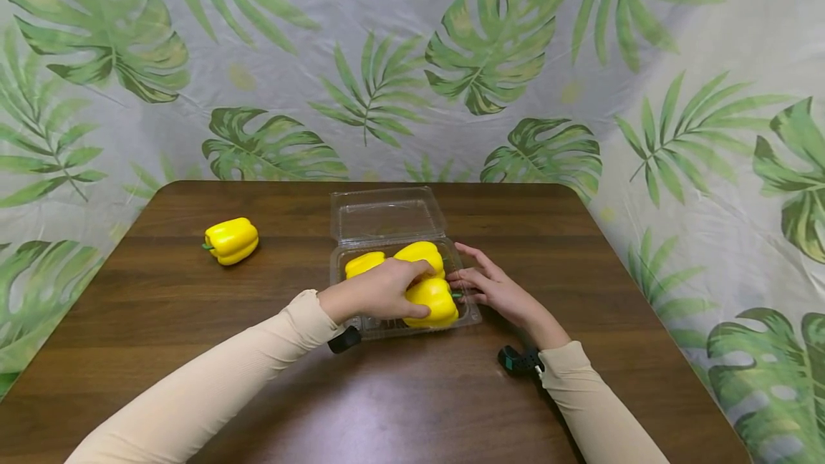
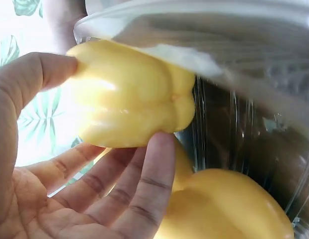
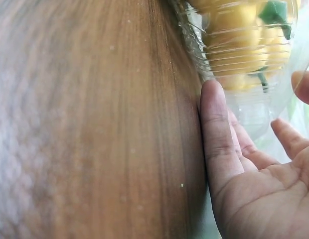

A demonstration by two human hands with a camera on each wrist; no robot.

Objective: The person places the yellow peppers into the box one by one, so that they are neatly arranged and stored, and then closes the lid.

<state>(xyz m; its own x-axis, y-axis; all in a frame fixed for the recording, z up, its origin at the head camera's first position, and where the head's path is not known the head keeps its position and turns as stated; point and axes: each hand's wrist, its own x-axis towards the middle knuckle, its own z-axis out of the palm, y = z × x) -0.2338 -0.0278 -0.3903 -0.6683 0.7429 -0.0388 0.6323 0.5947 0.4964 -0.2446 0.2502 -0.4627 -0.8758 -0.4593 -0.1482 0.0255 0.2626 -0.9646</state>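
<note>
Pinching a yellow pepper [image 1: 440,306] between thumb and fingers, the left hand [image 1: 383,291] has it in the near right part of a clear container [image 1: 399,332]. Right-hand [image 1: 505,298] fingers spread along the right wall. Two more peppers [image 1: 422,256] sit inside; the lid [image 1: 387,217] lies back, open. Another pepper [image 1: 232,240] rests on the table [image 1: 548,235], left.

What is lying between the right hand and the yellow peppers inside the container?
The clear, ribbed plastic wall of the container lies between the right hand and the yellow peppers; the right wrist view shows this.
</note>
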